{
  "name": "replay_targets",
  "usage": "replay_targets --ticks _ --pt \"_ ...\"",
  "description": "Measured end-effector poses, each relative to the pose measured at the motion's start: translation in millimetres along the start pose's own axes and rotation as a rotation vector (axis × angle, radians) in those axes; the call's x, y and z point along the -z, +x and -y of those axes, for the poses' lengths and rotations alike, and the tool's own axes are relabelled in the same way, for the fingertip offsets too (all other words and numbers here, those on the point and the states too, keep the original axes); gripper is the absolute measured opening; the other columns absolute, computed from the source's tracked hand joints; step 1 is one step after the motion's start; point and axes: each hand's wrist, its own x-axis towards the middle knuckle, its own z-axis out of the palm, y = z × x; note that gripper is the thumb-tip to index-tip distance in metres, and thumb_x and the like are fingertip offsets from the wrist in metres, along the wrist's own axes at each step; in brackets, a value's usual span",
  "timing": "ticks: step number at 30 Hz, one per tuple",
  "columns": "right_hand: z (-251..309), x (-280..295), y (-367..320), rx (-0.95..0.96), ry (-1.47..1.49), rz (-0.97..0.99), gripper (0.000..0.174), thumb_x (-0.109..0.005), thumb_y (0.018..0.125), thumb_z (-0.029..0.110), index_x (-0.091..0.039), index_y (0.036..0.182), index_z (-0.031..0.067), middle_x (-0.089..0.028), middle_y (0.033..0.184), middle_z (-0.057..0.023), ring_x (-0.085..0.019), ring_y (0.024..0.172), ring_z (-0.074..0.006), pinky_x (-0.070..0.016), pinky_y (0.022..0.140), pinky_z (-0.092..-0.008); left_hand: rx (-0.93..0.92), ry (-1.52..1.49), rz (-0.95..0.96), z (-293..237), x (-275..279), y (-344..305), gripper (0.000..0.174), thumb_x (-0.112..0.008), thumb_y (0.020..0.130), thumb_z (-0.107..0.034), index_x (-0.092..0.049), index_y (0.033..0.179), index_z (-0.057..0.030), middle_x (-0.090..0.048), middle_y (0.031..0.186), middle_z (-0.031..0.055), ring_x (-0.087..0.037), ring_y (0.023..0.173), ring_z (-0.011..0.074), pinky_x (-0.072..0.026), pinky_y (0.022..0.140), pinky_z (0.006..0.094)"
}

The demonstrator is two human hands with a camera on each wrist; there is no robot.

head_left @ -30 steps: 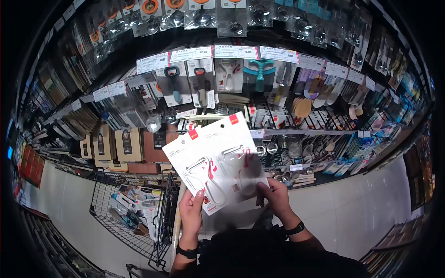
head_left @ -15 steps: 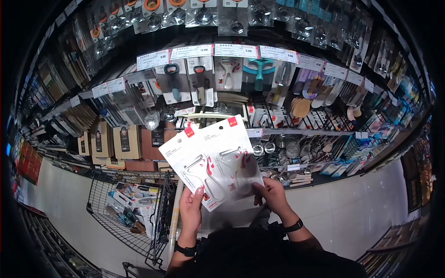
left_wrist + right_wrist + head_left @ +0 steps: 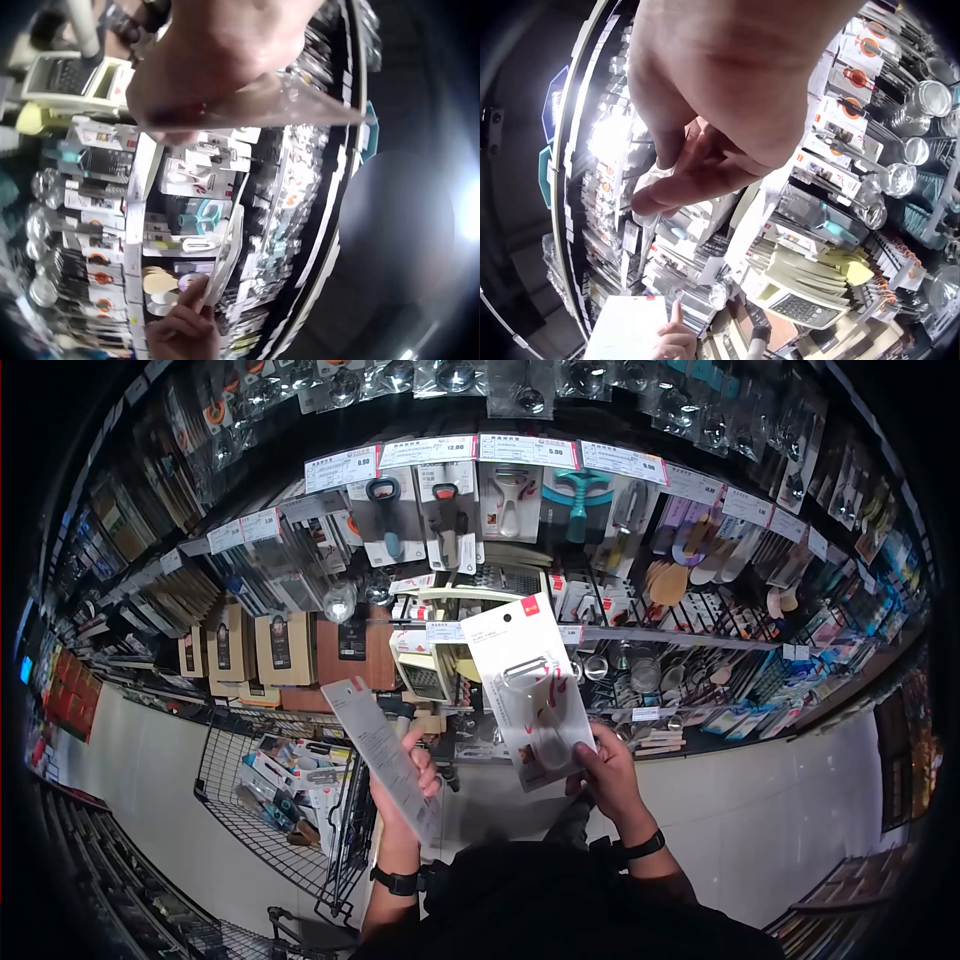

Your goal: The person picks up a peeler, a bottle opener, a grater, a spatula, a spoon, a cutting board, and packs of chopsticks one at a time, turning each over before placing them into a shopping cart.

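Note:
In the head view my left hand [image 3: 402,792] grips a white carded package [image 3: 378,745] turned on its side with its printed back showing. To its right, my right hand [image 3: 612,772] pinches the lower right edge of another white card holding a peeler [image 3: 535,695], front facing up. The two packages are apart. The left wrist view shows my left hand [image 3: 217,60] close up, curled at its package. In the right wrist view the thumb and fingers of my right hand [image 3: 712,127] pinch a card edge, and the left package [image 3: 626,326] appears below.
Shelves ahead carry hanging utensils behind price tags [image 3: 527,451]. Wooden boards [image 3: 278,650] stand at the left, with a grater [image 3: 425,665] beyond the packages. A wire shopping cart [image 3: 250,815] with packaged goods is at the lower left.
The two packages, overlapping before, have separated. My left hand has moved left and lower, turning its package to show the back; the right one stays facing up. The view has shifted slightly.

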Motion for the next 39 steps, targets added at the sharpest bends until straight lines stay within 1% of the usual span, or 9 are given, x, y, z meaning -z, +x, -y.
replay_targets --ticks 8,10,14,17,19,24,28,34,39 --pt "-8.8 -48.6 7.3 -0.152 0.107 0.162 0.034 -0.055 0.099 0.02 -0.051 0.125 -0.0008 -0.067 0.096 -0.009 -0.067 0.069 -0.0167 -0.0544 0.054 -0.0289 0.14 -0.344 0.242 17.4 -38.3 -20.3 0.081 -0.044 0.095 -0.056 -0.029 0.148 0.002 -0.051 0.103 0.0103 -0.047 0.085 0.0179 -0.0454 0.069 0.0269" --pt "-17.7 -68.2 11.8 -0.376 -0.136 0.379 0.039 -0.056 0.098 0.021 -0.045 0.13 0.0003 -0.067 0.092 -0.0163 -0.069 0.062 -0.023 -0.0557 0.051 -0.0303 -0.193 0.329 0.128 25.0 -51.5 -26.9 0.076 -0.043 0.097 -0.052 -0.029 0.148 0.002 -0.054 0.119 0.0122 -0.054 0.106 0.0215 -0.0497 0.087 0.0304" --pt "-11.2 -96.5 6.5 -0.587 -0.177 0.385 0.037 -0.056 0.098 0.024 -0.049 0.127 0.0018 -0.066 0.087 -0.017 -0.069 0.062 -0.0225 -0.0548 0.051 -0.0304 0.143 -0.001 0.023 33.5 -53.4 -19.6 0.079 -0.045 0.093 -0.057 -0.033 0.146 0.0012 -0.054 0.113 0.0123 -0.048 0.113 0.0288 -0.0429 0.099 0.0419" --pt "-17.8 -95.0 5.5 -0.581 -0.331 0.326 0.028 -0.053 0.099 0.027 -0.055 0.108 0.0004 -0.065 0.081 -0.0161 -0.064 0.057 -0.0264 -0.0503 0.053 -0.0371 0.117 -0.047 0.171 35.1 -41.7 -19.4 0.067 -0.047 0.093 -0.054 -0.044 0.134 0.0001 -0.051 0.099 0.009 -0.049 0.103 0.0272 -0.0398 0.097 0.0422" --pt "-49.2 -75.7 8.3 0.207 -0.979 0.507 0.024 -0.053 0.098 0.024 -0.06 0.106 0.0028 -0.063 0.085 -0.0172 -0.066 0.072 -0.0327 -0.0511 0.06 -0.0423 0.127 -0.13 0.246 38.6 -40.6 -14.2 0.056 -0.05 0.092 -0.05 -0.046 0.122 -0.0021 -0.047 0.093 0.0068 -0.047 0.097 0.0243 -0.0386 0.094 0.0399" --pt "-27.0 -66.9 10.0 -0.007 -0.987 0.527 0.021 -0.054 0.097 0.023 -0.063 0.1 0.0049 -0.063 0.086 -0.0166 -0.064 0.08 -0.0341 -0.0511 0.065 -0.0423 0.23 -0.405 0.323 41.8 -10.5 -3.8 0.035 -0.058 0.089 -0.04 -0.044 0.097 -0.0083 -0.038 0.083 0.0027 -0.04 0.082 0.0173 -0.0347 0.084 0.033" --pt "-25.3 -45.0 13.7 -0.34 -0.734 0.312 0.026 -0.057 0.098 0.026 -0.063 0.092 0.001 -0.064 0.07 -0.0044 -0.063 0.06 -0.0122 -0.0489 0.055 -0.0263 0.051 -0.319 -0.129 3.0 -9.3 -15.3 0.044 -0.055 0.091 -0.049 -0.058 0.096 -0.0059 -0.057 0.091 0.0072 -0.054 0.085 0.0212 -0.0478 0.076 0.0352" --pt "-21.1 4.8 5.6 -0.364 -0.622 0.116 0.029 -0.055 0.099 0.026 -0.062 0.091 -0.0009 -0.064 0.068 -0.0066 -0.063 0.058 -0.0115 -0.0496 0.054 -0.0264 -0.428 0.054 -0.365 -95.2 52.7 -34.5 0.046 -0.05 0.099 -0.045 -0.054 0.131 -0.0115 -0.065 0.116 0.0029 -0.062 0.101 0.0168 -0.0521 0.088 0.033" --pt "-38.9 41.1 -5.2 -0.397 -0.608 0.018 0.027 -0.055 0.1 0.025 -0.06 0.092 -0.0008 -0.066 0.069 -0.0072 -0.064 0.059 -0.0127 -0.0495 0.054 -0.0258 -0.335 0.266 -0.648 -177.8 166.3 -75.3 0.064 -0.052 0.094 -0.058 -0.051 0.134 -0.0072 -0.061 0.128 0.0099 -0.061 0.114 0.0267 -0.0509 0.094 0.0414"
